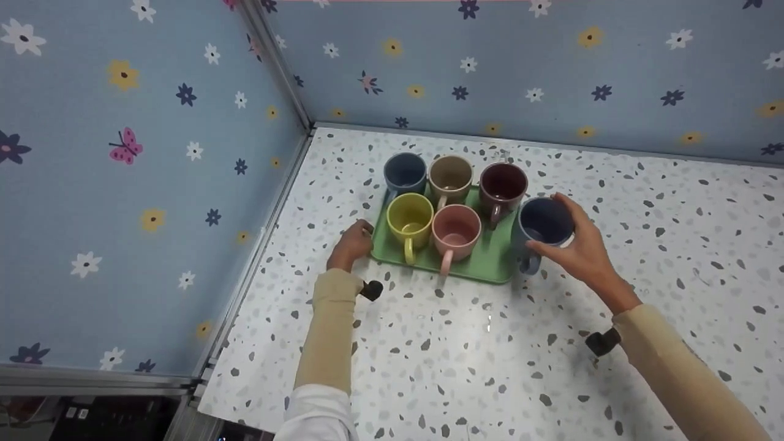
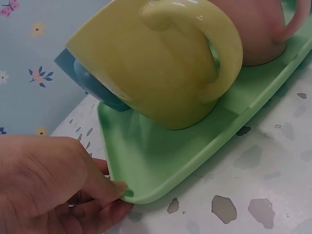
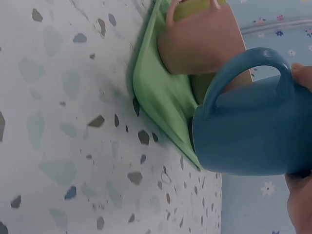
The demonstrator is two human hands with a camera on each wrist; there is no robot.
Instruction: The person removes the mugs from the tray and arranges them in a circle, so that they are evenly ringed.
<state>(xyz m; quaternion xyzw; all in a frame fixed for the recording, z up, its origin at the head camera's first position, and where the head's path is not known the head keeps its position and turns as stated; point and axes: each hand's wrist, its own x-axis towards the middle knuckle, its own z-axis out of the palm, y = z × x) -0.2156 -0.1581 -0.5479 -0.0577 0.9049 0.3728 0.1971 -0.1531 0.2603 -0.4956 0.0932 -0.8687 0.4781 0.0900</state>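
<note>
My right hand grips a blue mug by its rim and sides, over the right end of a green tray. The mug's handle points toward me. At the tray's near left corner, my left hand pinches the rim, thumb on the inside and fingers beneath in the left wrist view. On the tray stand a yellow mug and a pink mug in the near row. Behind them are another blue mug, a beige mug and a maroon mug.
The tray lies on a white speckled table. Blue flowered panels rise along the table's back and left edges, meeting at a metal corner post. Speckled tabletop extends right of the tray and in front of it.
</note>
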